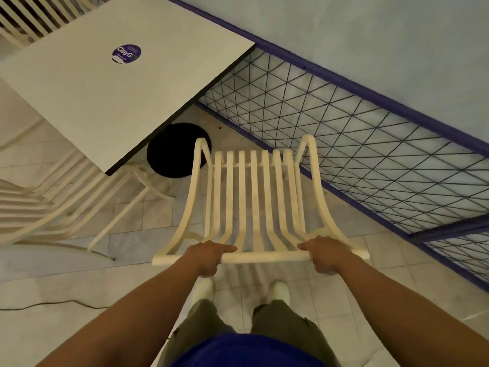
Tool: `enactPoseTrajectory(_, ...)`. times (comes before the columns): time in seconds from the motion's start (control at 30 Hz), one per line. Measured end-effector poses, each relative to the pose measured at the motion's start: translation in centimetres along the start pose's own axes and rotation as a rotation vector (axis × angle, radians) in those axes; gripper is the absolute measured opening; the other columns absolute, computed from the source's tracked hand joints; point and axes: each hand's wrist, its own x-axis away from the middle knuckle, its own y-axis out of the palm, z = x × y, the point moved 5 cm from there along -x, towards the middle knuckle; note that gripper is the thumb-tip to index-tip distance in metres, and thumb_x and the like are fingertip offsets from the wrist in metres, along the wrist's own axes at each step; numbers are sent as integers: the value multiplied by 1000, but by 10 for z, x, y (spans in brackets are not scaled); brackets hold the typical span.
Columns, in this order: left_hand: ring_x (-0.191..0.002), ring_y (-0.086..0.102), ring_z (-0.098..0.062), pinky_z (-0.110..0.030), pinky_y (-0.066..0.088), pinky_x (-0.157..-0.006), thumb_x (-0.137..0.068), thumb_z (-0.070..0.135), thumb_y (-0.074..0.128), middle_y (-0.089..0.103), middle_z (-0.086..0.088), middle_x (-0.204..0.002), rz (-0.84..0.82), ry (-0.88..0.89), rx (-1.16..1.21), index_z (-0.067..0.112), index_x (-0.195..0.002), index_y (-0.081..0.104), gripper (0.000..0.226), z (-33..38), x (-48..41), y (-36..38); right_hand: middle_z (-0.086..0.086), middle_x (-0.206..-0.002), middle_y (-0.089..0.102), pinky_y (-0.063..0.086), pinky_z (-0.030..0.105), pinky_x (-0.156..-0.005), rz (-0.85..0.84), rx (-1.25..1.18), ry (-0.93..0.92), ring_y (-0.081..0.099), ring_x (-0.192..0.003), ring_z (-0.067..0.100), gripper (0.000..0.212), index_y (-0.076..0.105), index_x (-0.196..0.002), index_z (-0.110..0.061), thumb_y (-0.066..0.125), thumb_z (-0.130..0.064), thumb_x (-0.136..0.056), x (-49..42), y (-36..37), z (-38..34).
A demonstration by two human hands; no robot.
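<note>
Left hand (209, 256) and right hand (326, 254) both grip the top rail of the chair (254, 197) at lower centre of frame (fingers curled round it), table (105, 83) at upper left.

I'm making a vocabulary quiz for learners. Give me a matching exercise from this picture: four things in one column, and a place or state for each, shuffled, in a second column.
Things
1. chair
2. round sticker
3. black round base
4. wire mesh railing

Places and states
A. under the table, near its edge
B. gripped at the top rail by the left hand and the right hand
C. to the right of the chair, framed in purple
D. lying on top of the table

Pairs: 1-B, 2-D, 3-A, 4-C
</note>
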Motion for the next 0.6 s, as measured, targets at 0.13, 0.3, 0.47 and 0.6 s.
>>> enactPoseTrajectory(0.13,-113,59,-24,-40,51,-98,-92,8,62,55,-3,-136,13,-26,18,53,-150,27,82,15,1,6,3,-130,59,51,38,-95,-20,18,-11,61,-111,24,67,40,-147,-36,60,-9,-88,0,-3,14)
enactPoseTrajectory(0.3,-112,59,-23,-39,51,-98,-93,9,62,55,-3,-134,28,-38,16,52,-151,26,80,21,2,8,3,-131,59,50,38,-97,-23,24,-20,60,-113,23,68,38,-148,-36,61,-10,-89,1,-2,20)
enactPoseTrajectory(0.47,-113,60,-23,-39,51,-98,-93,10,62,55,-2,-133,42,-8,7,51,-151,28,78,23,5,6,2,-131,60,49,39,-96,-5,17,15,59,-114,24,65,42,-145,-39,59,-10,-89,4,-1,21)
enactPoseTrajectory(0.6,-112,60,-24,-40,52,-97,-92,11,62,56,-3,-133,54,11,-20,48,-151,29,77,24,6,7,0,-133,59,50,38,-96,18,-36,53,60,-113,23,65,42,-144,-42,60,-13,-88,6,3,22)
